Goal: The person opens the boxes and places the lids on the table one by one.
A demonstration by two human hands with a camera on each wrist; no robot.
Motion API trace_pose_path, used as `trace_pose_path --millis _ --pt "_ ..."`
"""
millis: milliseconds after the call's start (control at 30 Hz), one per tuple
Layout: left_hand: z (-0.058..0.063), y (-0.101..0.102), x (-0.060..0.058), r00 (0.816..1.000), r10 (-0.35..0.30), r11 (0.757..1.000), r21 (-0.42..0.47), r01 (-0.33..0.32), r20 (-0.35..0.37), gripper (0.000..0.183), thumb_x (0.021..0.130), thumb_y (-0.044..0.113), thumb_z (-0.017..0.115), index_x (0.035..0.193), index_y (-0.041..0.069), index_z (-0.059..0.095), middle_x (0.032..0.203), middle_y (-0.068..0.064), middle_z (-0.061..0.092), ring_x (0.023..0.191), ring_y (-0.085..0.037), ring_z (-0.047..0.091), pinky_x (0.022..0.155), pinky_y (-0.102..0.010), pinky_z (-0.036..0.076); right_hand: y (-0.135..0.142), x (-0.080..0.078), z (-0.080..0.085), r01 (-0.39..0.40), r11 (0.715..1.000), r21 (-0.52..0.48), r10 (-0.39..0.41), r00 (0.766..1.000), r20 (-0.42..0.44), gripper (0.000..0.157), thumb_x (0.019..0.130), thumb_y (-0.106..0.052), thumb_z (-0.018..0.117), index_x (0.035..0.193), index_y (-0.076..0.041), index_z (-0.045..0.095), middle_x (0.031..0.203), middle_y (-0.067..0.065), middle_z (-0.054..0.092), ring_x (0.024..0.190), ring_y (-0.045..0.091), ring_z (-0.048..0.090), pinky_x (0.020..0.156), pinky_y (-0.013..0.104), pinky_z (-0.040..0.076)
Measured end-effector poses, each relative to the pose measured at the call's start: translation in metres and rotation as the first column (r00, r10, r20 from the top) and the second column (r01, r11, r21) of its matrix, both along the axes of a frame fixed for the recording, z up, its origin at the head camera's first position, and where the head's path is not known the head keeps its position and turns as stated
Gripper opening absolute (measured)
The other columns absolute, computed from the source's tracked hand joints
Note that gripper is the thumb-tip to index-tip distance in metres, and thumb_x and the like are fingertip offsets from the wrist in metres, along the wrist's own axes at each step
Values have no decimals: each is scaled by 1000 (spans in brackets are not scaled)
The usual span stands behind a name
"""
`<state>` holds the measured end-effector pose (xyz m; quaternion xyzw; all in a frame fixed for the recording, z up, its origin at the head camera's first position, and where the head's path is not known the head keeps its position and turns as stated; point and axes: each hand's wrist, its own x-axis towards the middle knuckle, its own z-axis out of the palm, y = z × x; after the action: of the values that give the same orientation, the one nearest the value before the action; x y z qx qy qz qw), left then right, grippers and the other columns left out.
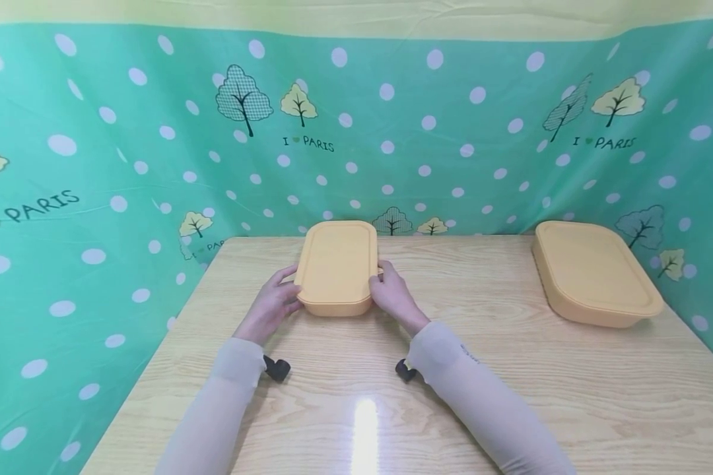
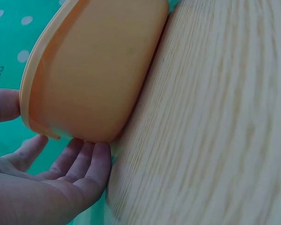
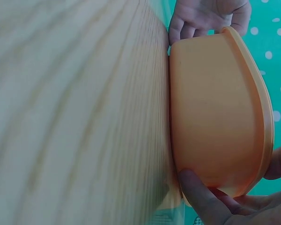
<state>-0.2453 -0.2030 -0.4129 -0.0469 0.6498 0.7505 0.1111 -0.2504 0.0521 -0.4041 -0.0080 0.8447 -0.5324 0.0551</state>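
A yellow food container [image 1: 337, 264] with rounded corners and a flat lid stands on the table near its back edge. My left hand [image 1: 271, 300] holds its left side, thumb at the lid's rim and fingers against the wall. On the opposite side my right hand [image 1: 394, 293] grips it the same way, with the thumb on the rim. In the left wrist view the left hand's fingertips [image 2: 100, 152] touch the container wall low down, close to the table. The right wrist view has the container's end wall [image 3: 213, 112] between both hands.
A second, larger yellow lidded container [image 1: 597, 270] sits at the right rear of the wooden table [image 1: 481, 369]. Green dotted cloth [image 1: 386, 132] hangs behind the table and along its sides. Black wrist mounts [image 1: 278, 369] show under the pale sleeves.
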Motion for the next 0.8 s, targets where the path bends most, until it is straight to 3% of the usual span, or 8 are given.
trace_pose_path --millis 267,433,800 --pt "1 -5 1 1000 -9 1000 7 9 -8 68 89 1 55 149 15 28 139 -19 41 118 -29 50 103 -45 40 -4 1 3 -3 1000 -15 3 1000 5 52 98 -22 37 148 -9 28 118 14 56 105 25 57 93 42 48" --pt "0 -9 0 1000 -22 1000 14 22 -12 67 90 1 53 150 13 26 147 -16 32 124 -31 45 105 -46 37 -8 0 3 -5 1000 -18 5 1000 4 53 98 -22 37 148 -8 28 114 13 57 100 24 58 88 40 49" --pt "1 -14 2 1000 -14 999 34 15 -7 67 90 1 53 150 12 25 150 -16 28 120 -29 48 105 -46 36 -15 0 1 -1 1000 -13 2 1000 25 53 99 -24 35 149 -9 26 120 15 56 100 23 58 85 38 50"
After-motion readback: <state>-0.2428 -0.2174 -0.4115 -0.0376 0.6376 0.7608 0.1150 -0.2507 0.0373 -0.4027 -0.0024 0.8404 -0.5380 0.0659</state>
